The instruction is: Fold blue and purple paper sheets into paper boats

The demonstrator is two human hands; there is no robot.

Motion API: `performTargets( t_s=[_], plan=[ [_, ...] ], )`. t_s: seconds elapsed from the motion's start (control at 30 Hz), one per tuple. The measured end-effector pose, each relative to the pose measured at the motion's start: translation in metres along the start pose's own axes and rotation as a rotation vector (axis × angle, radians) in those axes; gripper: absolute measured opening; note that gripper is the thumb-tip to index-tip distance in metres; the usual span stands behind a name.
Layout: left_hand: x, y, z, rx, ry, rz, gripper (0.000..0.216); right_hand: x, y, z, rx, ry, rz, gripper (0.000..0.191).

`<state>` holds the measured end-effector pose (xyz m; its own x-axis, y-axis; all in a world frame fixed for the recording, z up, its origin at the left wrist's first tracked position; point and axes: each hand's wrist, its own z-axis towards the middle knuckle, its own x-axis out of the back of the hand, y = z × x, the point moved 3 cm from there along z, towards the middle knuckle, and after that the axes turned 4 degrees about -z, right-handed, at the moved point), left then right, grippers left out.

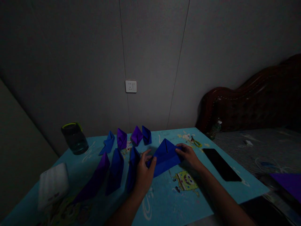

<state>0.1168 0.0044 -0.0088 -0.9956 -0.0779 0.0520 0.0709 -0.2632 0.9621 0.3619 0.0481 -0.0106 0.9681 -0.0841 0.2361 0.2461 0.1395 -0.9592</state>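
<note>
A folded blue paper piece (pixel 165 156) lies on the light-blue cartoon table cover (pixel 164 194), held between both hands. My left hand (pixel 144 172) pinches its left corner, fingers closed on the paper. My right hand (pixel 189 156) grips its right edge. Several finished paper boats stand to the left: blue boats (pixel 115 171) and a purple boat (pixel 96 180) in a near row, and smaller blue and purple ones (pixel 136 135) in a row behind.
A dark jar with a green rim (pixel 74 138) stands at the back left. A white power bank (pixel 53 185) lies at the front left. A black phone (pixel 221 168) lies right of my hands, scissors (pixel 195 142) behind it. A bed with a bottle (pixel 215 129) is at right.
</note>
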Motion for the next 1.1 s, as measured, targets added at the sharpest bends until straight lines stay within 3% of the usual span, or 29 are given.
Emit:
performTargets(
  t_s=[0.27, 0.4, 0.57, 0.67, 0.87, 1.1],
  plan=[
    [-0.004, 0.006, -0.005, 0.007, -0.003, -0.114, 0.038, 0.006, 0.006, -0.009, -0.021, 0.150, 0.212, 0.063],
    [-0.001, 0.004, -0.005, -0.045, 0.045, -0.046, 0.040, 0.000, 0.003, -0.012, -0.006, 0.177, 0.351, 0.053],
    [0.002, 0.003, -0.005, -0.133, 0.056, 0.067, 0.023, 0.002, 0.011, -0.007, 0.003, 0.206, 0.350, 0.043],
    [0.003, 0.003, -0.004, -0.145, 0.092, 0.059, 0.027, 0.003, 0.014, -0.006, -0.022, 0.191, 0.373, 0.036],
    [0.007, 0.003, -0.004, -0.144, 0.146, 0.038, 0.036, -0.005, 0.007, -0.011, -0.082, 0.063, 0.474, 0.057],
    [0.011, 0.006, -0.004, -0.129, 0.163, 0.016, 0.034, -0.016, 0.004, -0.017, -0.047, -0.223, 0.425, 0.041]
  ],
)
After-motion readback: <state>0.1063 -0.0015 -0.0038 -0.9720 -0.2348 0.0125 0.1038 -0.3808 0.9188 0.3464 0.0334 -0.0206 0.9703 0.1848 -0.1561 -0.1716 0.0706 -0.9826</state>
